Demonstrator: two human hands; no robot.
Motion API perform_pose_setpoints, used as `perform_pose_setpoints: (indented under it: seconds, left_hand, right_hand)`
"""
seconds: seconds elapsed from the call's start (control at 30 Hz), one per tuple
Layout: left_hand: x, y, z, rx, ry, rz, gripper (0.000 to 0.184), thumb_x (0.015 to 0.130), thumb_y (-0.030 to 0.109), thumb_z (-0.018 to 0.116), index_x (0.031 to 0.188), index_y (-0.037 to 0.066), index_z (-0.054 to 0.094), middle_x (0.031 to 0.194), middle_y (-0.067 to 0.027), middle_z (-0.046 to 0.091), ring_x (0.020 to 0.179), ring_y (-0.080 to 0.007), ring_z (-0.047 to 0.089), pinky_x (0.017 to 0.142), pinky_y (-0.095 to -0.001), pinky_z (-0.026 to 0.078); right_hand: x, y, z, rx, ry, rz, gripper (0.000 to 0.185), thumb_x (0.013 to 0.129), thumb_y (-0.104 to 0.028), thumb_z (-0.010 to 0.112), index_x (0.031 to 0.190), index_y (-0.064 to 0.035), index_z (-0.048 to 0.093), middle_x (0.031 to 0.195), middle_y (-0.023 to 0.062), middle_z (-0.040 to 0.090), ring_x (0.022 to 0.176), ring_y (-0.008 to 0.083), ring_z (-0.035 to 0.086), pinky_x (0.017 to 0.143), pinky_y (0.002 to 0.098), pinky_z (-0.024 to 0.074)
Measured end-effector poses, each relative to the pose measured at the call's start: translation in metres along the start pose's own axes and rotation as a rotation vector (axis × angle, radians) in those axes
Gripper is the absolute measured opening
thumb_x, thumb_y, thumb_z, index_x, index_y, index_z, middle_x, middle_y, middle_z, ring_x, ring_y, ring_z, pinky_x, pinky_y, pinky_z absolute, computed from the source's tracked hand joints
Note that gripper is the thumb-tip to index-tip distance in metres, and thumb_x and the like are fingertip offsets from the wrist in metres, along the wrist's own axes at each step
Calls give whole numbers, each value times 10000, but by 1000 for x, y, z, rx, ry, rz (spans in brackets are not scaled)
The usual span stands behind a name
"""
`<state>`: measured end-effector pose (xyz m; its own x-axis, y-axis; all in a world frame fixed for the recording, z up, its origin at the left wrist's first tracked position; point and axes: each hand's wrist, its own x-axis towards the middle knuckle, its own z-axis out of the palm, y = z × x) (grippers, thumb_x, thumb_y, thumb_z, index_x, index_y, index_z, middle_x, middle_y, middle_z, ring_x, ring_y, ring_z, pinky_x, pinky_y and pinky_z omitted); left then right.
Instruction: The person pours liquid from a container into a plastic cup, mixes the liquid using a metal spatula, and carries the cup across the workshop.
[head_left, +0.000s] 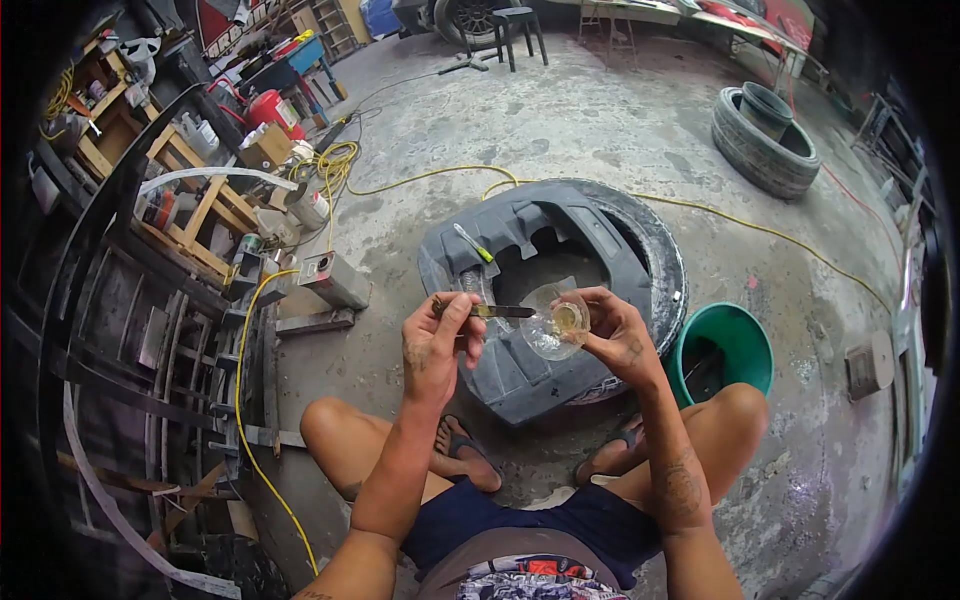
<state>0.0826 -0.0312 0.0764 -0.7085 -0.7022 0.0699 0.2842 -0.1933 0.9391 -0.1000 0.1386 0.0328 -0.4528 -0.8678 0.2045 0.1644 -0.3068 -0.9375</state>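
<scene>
My left hand (437,337) is closed around the handle of a narrow dark blade (508,311), which looks like a knife. The blade points right, and its tip is close to the rim of a clear plastic cup (548,338). My right hand (620,335) grips that cup by its side, tilted so the opening faces left. Something pale or yellowish shows in the cup, too small to make out. Below both hands, a grey moulded plastic cover (525,378) rests on a tyre (668,262). A small brush with a green handle (484,254) lies on the cover.
A green bucket (768,350) stands to the right, by my knee. A metal can (335,280) is at the left, near a yellow cord (240,390) running along the concrete floor. More tyres (765,165) lie at the back right. Racks and clutter line the left.
</scene>
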Motion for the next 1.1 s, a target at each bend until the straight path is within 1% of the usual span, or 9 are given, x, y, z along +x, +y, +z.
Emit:
perform_pose_setpoints:
  seconds: [0.4,0.47,0.57,0.63,0.8,0.9,0.97,1.0,1.1]
  left_hand:
    - [8,-6,-29,-14,48,-23,211,1011,198,617,1052,-5,660,762,-64,672,526,-105,575,425,-227,433]
    - [5,-6,-30,-44,60,-18,209,1011,196,617,1060,-3,657,776,-68,675,534,-106,579,430,-229,436]
    - [-2,-4,-29,-72,-15,47,207,1014,192,608,1093,4,639,850,-91,673,595,-121,600,481,-243,457]
    - [-5,-8,-25,-152,-127,71,205,1009,174,594,1123,6,615,906,-109,654,650,-146,609,534,-261,471]
    - [-2,-22,-24,-260,-196,20,213,986,148,581,1137,-2,593,910,-105,639,669,-165,607,563,-283,476]
    - [1,-23,-25,-241,-240,18,203,983,137,578,1125,-8,586,926,-110,616,697,-162,597,580,-279,472]
    - [3,-21,-27,-134,-278,140,189,974,122,579,1106,-12,583,950,-113,580,724,-158,575,604,-275,466]
    - [3,-18,-29,-134,-283,134,189,974,122,579,1106,-12,583,950,-113,580,724,-158,575,604,-275,466]
    - [4,-9,-40,37,-350,213,187,961,112,585,1091,-22,582,963,-109,555,734,-157,557,630,-276,459]
  right_hand:
    - [1,14,-12,-20,-10,42,455,875,7,740,1292,32,560,1236,138,669,1136,182,641,1029,332,495]
    - [2,15,-11,-37,-39,32,458,909,-23,718,1325,32,533,1259,135,660,1175,198,630,1045,345,490]
    - [3,5,-2,29,-13,112,548,875,-6,735,1370,13,501,1258,128,658,1150,178,632,1018,317,493]
    - [3,2,2,39,-30,125,584,873,-13,739,1396,7,478,1256,124,658,1147,174,632,1015,314,494]
    - [3,5,3,55,-72,153,653,870,-16,744,1445,-5,434,1247,115,659,1135,160,632,999,302,498]
    - [1,4,0,69,-128,152,662,869,-21,748,1451,-6,432,1236,116,666,1135,154,628,995,300,497]
    - [1,2,-3,142,-176,198,676,866,-38,760,1455,-6,431,1226,118,673,1140,159,627,998,305,496]
    - [0,2,-5,144,-168,198,676,866,-38,760,1455,-6,431,1226,118,673,1140,159,627,998,305,496]
    - [-2,1,-11,105,-272,223,684,894,-47,726,1486,-2,387,1281,161,660,1174,189,632,1003,331,499]
